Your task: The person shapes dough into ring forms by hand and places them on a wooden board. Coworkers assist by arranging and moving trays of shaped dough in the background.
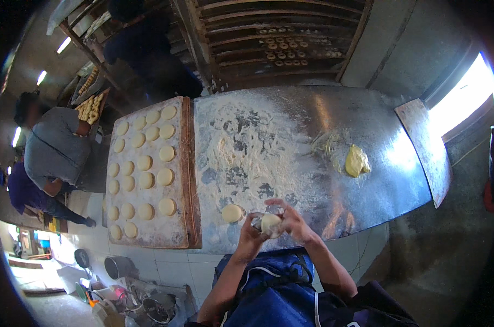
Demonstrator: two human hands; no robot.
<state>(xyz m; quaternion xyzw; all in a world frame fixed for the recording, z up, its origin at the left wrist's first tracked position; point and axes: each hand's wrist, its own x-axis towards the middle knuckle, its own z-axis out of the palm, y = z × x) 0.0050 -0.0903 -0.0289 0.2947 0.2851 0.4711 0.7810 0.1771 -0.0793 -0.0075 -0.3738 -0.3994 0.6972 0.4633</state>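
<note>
My left hand point(251, 234) and my right hand point(291, 223) are together over the near edge of the steel table point(378, 201), fingers closed around a shiny metal cutter point(257, 222) with pale dough point(271, 223) at it. Just left of them a cut dough round point(232, 213) lies on the floured surface. A wooden board point(187, 163) on the table's left holds rows of pale dough rounds point(165, 177). A lump of yellow dough point(357, 161) lies on the bare steel to the right.
Co-workers point(59, 147) stand at the left, one beside a tray point(89, 109) of dough pieces; another dark-clothed person point(154, 60) is behind the board. Racks point(285, 32) with dough rings stand at the back. A metal sheet point(424, 152) is at the right end. Buckets point(116, 267) sit lower left.
</note>
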